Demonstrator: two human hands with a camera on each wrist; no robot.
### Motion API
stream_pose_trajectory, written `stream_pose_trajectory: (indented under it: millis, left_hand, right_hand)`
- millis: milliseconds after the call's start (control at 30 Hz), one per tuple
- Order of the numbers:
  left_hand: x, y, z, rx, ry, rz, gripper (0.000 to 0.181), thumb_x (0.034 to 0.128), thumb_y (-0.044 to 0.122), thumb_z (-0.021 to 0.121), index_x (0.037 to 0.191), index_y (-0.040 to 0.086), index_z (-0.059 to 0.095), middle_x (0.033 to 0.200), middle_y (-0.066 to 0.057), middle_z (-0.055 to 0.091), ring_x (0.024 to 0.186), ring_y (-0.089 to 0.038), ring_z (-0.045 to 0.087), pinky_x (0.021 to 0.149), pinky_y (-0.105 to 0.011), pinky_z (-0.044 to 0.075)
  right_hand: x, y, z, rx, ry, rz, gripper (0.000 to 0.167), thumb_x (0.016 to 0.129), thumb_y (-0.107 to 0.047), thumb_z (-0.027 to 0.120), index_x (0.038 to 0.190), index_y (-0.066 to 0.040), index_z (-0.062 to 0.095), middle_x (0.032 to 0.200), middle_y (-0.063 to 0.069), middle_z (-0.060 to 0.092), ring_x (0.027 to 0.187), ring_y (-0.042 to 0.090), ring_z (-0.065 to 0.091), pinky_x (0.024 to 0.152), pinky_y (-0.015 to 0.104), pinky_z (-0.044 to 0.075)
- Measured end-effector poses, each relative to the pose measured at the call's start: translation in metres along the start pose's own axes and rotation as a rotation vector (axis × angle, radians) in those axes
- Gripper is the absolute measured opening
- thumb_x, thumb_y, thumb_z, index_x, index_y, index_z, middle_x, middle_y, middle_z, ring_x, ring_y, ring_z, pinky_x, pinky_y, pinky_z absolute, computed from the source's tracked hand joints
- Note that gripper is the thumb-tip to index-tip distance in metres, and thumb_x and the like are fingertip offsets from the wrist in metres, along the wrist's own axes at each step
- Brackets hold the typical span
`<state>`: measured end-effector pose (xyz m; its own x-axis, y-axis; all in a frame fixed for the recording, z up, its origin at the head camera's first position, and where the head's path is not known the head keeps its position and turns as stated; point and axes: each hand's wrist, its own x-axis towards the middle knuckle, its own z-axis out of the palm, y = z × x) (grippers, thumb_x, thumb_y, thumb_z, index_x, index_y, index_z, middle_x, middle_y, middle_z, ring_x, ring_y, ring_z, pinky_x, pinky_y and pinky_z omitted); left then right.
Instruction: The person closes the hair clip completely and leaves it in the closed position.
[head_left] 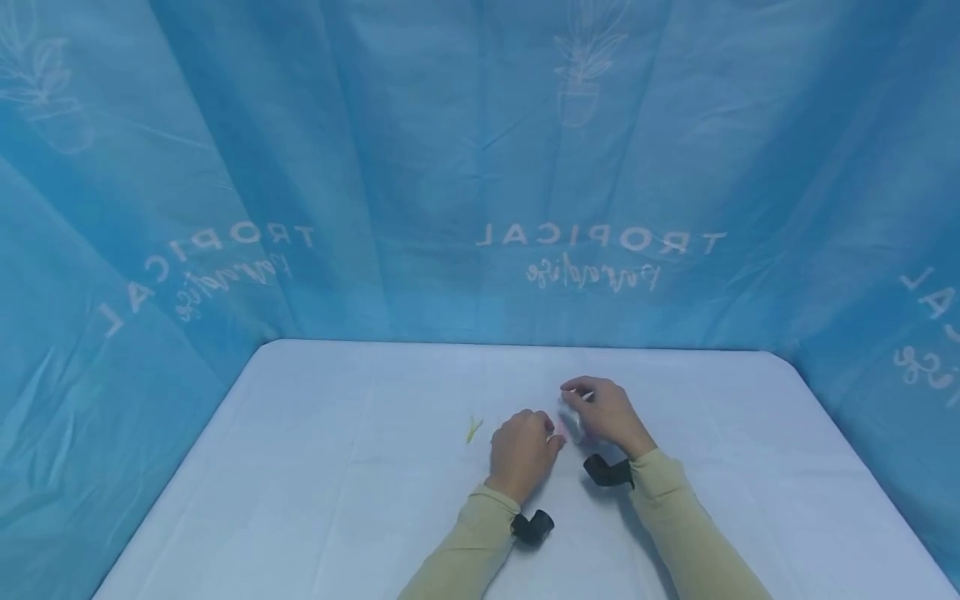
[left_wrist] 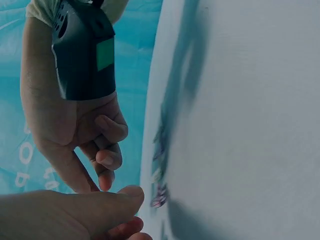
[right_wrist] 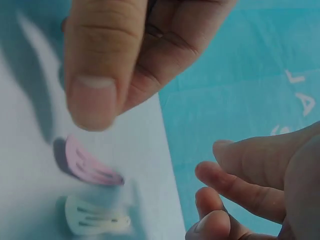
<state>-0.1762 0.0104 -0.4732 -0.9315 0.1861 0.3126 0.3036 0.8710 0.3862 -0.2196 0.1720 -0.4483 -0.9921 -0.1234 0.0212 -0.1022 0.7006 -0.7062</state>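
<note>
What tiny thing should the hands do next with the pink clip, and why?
Probably lower the left hand and pinch the pink clip: it lies on the white table close to that thumb, and neither hand seems to hold anything.

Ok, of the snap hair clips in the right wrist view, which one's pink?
The upper snap clip in that view; the lower snap clip is pale, greenish white.

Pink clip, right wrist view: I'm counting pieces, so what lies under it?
The pink clip lies on the white tabletop, which shows around it; anything directly beneath is covered.
</note>
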Motion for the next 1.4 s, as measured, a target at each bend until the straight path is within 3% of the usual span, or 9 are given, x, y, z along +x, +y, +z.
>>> stream_pose_trajectory:
  millis: [300,533,767,1067,1400]
  left_hand:
    - [0.0,-0.007,-0.025,-0.027,0.029,-0.036,0.02,0.0844,0.031,0.082,0.088,0.013,0.076,0.076,0.001,0.066,0.066,-0.013,0.061,0.053,-0.026,0.044]
    - [0.001,-0.028,-0.042,0.003,0.049,-0.08,0.021,0.0849,0.03,0.082,0.093,0.011,0.077,0.08,0.0,0.069,0.067,-0.013,0.064,0.059,-0.028,0.051]
    - [0.003,-0.046,-0.05,-0.007,0.06,-0.116,0.018,0.0845,0.027,0.082,0.092,0.011,0.077,0.077,-0.001,0.067,0.067,-0.014,0.063,0.058,-0.029,0.051]
    - [-0.003,-0.056,-0.057,-0.015,0.07,-0.145,0.016,0.0832,0.022,0.083,0.091,0.01,0.076,0.074,-0.001,0.066,0.064,-0.015,0.062,0.056,-0.029,0.048]
    - [-0.01,-0.067,-0.062,-0.031,0.012,-0.153,0.012,0.0819,0.018,0.083,0.087,0.01,0.075,0.072,0.0,0.066,0.062,-0.014,0.06,0.054,-0.031,0.048]
  right_hand:
    - [-0.002,-0.01,0.008,0.002,0.013,-0.079,0.028,0.097,-0.019,0.064,0.119,-0.002,0.07,0.103,0.011,0.07,0.084,0.021,0.067,0.072,0.036,0.052]
    - [-0.006,-0.022,0.022,0.137,-0.043,-0.035,0.031,0.097,-0.016,0.065,0.125,0.0,0.065,0.102,0.01,0.064,0.06,0.021,0.063,0.054,0.033,0.051]
    - [-0.009,-0.028,0.033,0.056,-0.019,-0.079,0.028,0.095,-0.016,0.069,0.12,-0.004,0.069,0.101,0.008,0.066,0.073,0.014,0.059,0.061,0.03,0.049]
    - [-0.012,-0.032,0.042,0.036,-0.019,-0.142,0.025,0.094,-0.011,0.069,0.117,-0.002,0.07,0.1,0.008,0.067,0.074,0.012,0.059,0.064,0.031,0.049]
    - [-0.012,-0.046,0.06,-0.021,-0.081,-0.178,0.024,0.094,-0.006,0.066,0.117,-0.001,0.069,0.1,0.01,0.066,0.077,0.014,0.059,0.072,0.034,0.05]
